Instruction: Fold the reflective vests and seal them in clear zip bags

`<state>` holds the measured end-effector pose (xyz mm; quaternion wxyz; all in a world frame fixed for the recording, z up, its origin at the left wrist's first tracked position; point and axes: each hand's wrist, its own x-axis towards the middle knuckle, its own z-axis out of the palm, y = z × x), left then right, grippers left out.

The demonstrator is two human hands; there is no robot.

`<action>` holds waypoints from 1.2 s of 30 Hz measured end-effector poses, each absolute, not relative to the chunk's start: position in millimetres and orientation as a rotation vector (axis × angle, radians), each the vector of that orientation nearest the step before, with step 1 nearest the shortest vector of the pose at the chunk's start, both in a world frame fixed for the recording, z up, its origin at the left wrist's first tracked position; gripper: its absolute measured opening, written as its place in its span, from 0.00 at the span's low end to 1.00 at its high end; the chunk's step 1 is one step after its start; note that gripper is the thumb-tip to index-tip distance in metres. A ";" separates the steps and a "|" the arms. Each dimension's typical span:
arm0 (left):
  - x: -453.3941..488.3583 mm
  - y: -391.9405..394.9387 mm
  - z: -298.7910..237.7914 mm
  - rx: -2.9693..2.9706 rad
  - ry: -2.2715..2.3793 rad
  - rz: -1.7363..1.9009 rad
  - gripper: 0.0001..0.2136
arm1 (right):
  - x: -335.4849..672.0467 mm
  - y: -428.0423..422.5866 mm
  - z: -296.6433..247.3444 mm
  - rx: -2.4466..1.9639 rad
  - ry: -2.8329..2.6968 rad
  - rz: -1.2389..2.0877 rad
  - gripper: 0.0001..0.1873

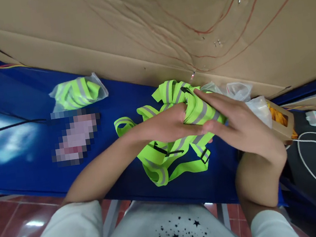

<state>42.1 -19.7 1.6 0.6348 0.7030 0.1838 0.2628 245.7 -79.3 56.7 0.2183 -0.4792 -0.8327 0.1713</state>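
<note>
A bundle of neon yellow-green reflective straps (176, 147) with grey stripes and black buckles lies loosely on the blue table (96, 182). Both hands are at its upper right part. My left hand (173, 124) reaches in from the left and is closed on the folded strap, its fingertips partly hidden. My right hand (231, 120) wraps over the same folds from the right, thumb across the front near the left hand. Below them, one strap with a black slider buckle (205, 156) trails in a loop toward the table's front edge.
A clear plastic bag with similar green straps (79, 92) lies at the back left, above a blurred-out pinkish item (77, 137). Crumpled clear bags (238, 91) and a small cardboard box (284, 118) stand at right, near a white cable (304, 153). A cardboard wall (140, 30) rises behind.
</note>
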 end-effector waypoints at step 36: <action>31.3 -14.3 20.4 1.402 0.152 0.275 0.12 | 226.8 -79.8 52.2 -1.447 -2.035 0.695 0.23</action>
